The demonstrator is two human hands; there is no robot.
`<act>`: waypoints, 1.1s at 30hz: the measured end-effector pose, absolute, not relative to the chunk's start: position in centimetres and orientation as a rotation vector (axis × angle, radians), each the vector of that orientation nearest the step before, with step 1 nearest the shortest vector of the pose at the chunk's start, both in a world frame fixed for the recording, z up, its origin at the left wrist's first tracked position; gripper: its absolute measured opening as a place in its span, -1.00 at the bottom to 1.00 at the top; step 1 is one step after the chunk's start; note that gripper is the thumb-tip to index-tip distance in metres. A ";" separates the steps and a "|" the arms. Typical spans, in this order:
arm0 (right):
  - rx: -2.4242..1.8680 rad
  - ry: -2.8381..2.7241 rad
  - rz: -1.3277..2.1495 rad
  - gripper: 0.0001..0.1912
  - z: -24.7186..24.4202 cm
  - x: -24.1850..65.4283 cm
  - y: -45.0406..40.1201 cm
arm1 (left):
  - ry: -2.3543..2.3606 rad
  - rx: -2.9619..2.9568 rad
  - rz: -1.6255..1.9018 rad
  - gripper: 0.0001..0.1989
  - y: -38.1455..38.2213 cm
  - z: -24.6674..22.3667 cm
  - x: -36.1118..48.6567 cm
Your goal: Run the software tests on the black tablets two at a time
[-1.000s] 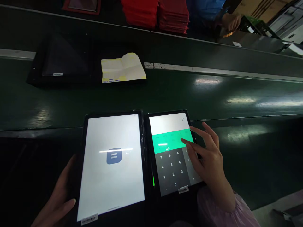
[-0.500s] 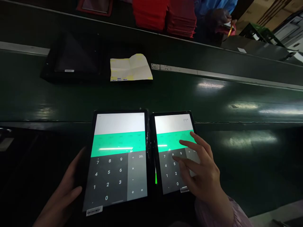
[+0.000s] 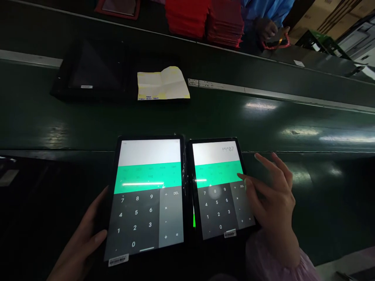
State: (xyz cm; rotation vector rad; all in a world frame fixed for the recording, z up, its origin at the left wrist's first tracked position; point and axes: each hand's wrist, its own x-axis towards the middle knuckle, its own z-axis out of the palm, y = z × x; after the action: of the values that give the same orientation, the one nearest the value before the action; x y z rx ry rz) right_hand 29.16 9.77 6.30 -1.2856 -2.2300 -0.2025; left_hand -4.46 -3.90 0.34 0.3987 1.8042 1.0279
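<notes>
Two tablets lie side by side, both lit with a calculator keypad below a green band. My left hand (image 3: 83, 238) grips the left edge of the left tablet (image 3: 148, 210), its thumb along the side and the other fingers partly hidden by the tablet. On the right tablet (image 3: 216, 208), the display line ends in "87". My right hand (image 3: 274, 199) is open at that tablet's right side, with the index fingertip over the edge of the green band and the other fingers spread. Whether that fingertip touches the glass, I cannot tell. Barcode labels stick to the bottom edges of both tablets.
Beyond the tablets, a dark device (image 3: 96, 66) and a creased paper sheet (image 3: 162, 85) lie across the green bench (image 3: 222, 117). Farther back stand stacked red sheets (image 3: 187, 19). A co-worker's hand (image 3: 268, 29) and blue sleeve are at the upper right, near green crates (image 3: 322, 45).
My right hand has moved right, off the right tablet's number keys. That tablet's display line now ends in "87". My left hand stays at the left tablet.
</notes>
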 end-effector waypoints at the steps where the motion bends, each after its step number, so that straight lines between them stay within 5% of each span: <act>1: -1.319 -2.215 -0.225 -0.74 6.1 29.6 10.1 | 1.800 0.346 1.074 0.33 -3.9 0.4 -4.2; 8: -1.334 -2.216 -0.185 -0.69 5.1 28.9 10.0 | 1.787 0.196 1.172 0.39 -3.6 0.7 -3.6; 14: -1.324 -2.203 -0.158 -0.67 5.1 29.0 10.1 | 1.775 0.285 1.180 0.09 -4.0 0.3 -4.1; 22: -1.265 -2.256 -0.212 -0.62 5.9 28.0 10.4 | 1.748 0.570 1.163 0.03 -0.6 1.3 -5.5; 33: -1.030 -2.391 0.075 -0.69 7.3 16.7 7.0 | 1.469 0.421 1.264 -0.07 1.1 -0.1 -7.7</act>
State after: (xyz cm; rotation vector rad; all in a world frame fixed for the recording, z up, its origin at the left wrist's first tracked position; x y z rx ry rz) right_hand 16.66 6.96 7.34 -1.0304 -2.3913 0.0752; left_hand -7.70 1.13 -0.13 0.4206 1.4686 1.2637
